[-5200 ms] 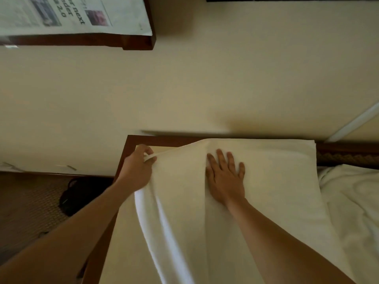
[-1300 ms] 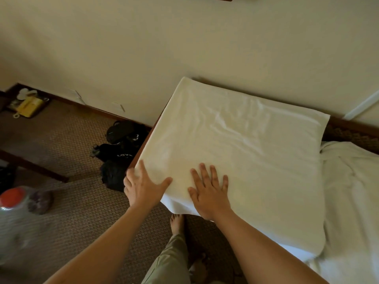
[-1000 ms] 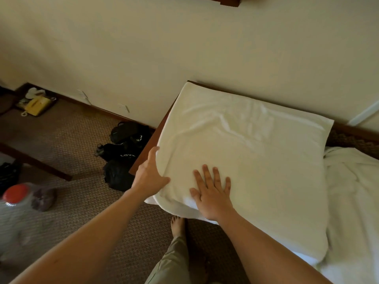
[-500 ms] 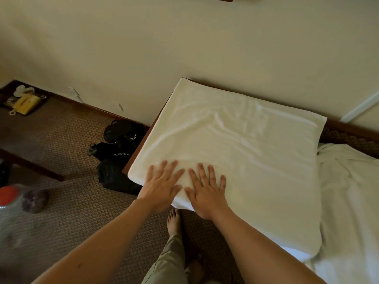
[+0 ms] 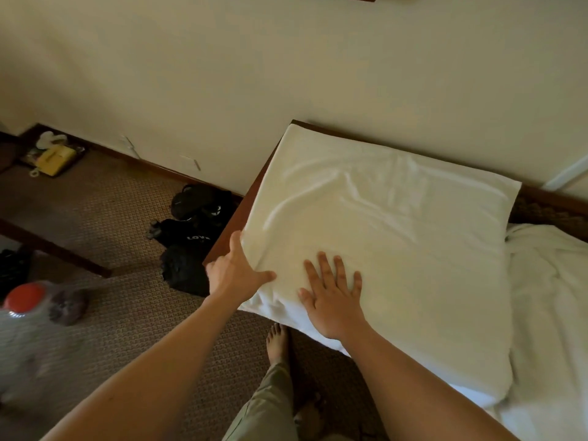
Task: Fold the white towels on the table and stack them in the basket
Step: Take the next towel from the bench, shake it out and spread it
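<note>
A folded white towel (image 5: 397, 237) lies flat on the dark wooden table (image 5: 227, 227), which it covers almost fully. My left hand (image 5: 237, 275) wraps the towel's near left corner, thumb on top and fingers down its left side. Pressed flat on the towel near its front edge is my right hand (image 5: 332, 297), fingers spread. A second, crumpled white towel (image 5: 550, 297) lies to the right. No basket is in view.
The table stands against a cream wall. On the carpet to its left lie black shoes and bags (image 5: 191, 224). A clear bottle with a red cap (image 5: 22, 300) sits at the far left. My bare foot (image 5: 278, 342) is below the table's front edge.
Half a second ago my left hand lay flat on the towel beside the right; it has moved out to the towel's left corner. The right hand has stayed pressed in place.
</note>
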Available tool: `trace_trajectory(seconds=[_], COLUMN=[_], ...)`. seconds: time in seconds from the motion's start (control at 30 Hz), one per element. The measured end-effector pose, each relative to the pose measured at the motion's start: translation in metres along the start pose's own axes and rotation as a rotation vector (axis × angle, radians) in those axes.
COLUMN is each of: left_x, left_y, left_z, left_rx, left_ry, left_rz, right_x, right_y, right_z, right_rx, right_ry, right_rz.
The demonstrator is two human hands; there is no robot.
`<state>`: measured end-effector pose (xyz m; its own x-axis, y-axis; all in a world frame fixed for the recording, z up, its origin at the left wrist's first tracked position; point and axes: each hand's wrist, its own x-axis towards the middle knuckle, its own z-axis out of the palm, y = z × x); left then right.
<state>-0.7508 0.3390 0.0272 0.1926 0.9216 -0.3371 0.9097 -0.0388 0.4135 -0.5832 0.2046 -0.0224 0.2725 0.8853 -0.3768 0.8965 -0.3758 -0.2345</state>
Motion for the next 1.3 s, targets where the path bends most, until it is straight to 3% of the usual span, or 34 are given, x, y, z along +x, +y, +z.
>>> trace_trajectory(seconds=[0.1, 0.4, 0.47, 0.57, 0.7, 0.77, 0.8, 0.9, 0.97, 1.13, 1.3], left_x=[0.006, 0.047, 0.057, 0.061, 0.042, 0.023, 0.013, -0.007, -0.009, 0.008, 0.029], left_y=[0.004, -0.012, -0.016, -0.021, -0.034, -0.029, -0.023, -0.004, -0.003, -0.033, -0.048], left_z=[-0.006, -0.044, -0.049, -0.051, -0.042, -0.023, -0.011, 0.03, 0.051, 0.055, 0.03], left_rx=[-0.223, -0.274, -0.273, -0.16, 0.125, 0.279, 0.298, 0.331, 0.411, 0.449, 0.441], left_ry=[-0.089, -0.507, -0.526, -0.418, 0.109, 0.28, 0.282, -0.028, -0.161, -0.083, 0.021], left_rz=[0.036, -0.072, -0.067, -0.036, -0.047, 0.123, 0.248, 0.621, 0.719, 0.544, 0.161], right_x=[0.0, 0.0, 0.0, -0.001, 0.0, 0.0, 0.0, 0.0, 0.001, 0.0, -0.008], right_y=[-0.001, -0.002, -0.002, -0.002, -0.001, -0.001, -0.001, -0.001, 0.0, 0.004, 0.01], right_z=[-0.002, -0.005, -0.005, -0.005, -0.003, -0.002, -0.001, 0.0, -0.001, -0.001, -0.001], right_rx=[-0.01, -0.007, 0.0, 0.005, 0.022, 0.021, 0.019, 0.017, 0.015, 0.027, 0.04], right_ry=[-0.01, -0.055, -0.046, -0.035, -0.025, -0.007, -0.004, -0.007, -0.006, -0.016, -0.002], right_rz=[0.002, 0.01, 0.012, 0.011, 0.008, 0.007, 0.006, -0.001, -0.011, -0.019, -0.027])
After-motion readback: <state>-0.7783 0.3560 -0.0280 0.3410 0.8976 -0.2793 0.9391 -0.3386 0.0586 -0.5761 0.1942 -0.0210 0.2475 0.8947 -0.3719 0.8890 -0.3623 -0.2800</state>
